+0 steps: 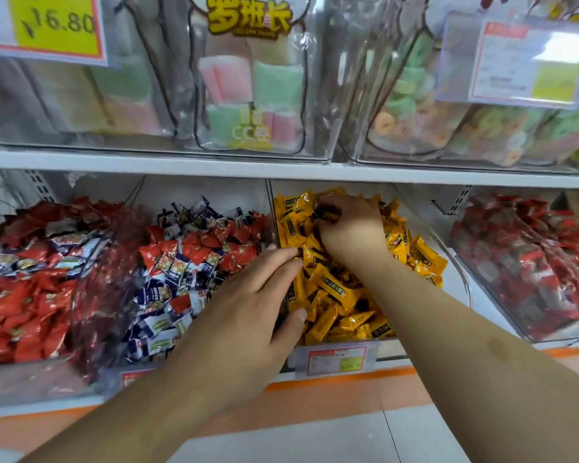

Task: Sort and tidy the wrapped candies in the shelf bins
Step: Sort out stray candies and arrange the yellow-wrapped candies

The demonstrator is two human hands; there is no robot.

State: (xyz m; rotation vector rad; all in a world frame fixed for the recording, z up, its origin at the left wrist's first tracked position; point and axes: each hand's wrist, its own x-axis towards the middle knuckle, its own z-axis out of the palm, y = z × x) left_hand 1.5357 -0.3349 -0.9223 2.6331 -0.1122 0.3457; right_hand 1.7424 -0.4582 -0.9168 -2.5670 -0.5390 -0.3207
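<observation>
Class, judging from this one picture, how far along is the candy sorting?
Done: the yellow candies fill one bin unmixed. In hand: the right hand digs in at the back of that pile and the left hand presses its front edge. Left: red candies lie mixed with blue-and-white candies in the neighbouring bin.

two hands [248,305], four lower candy bins [335,359], two upper clear bins [318,155], four price tags [336,360]
</observation>
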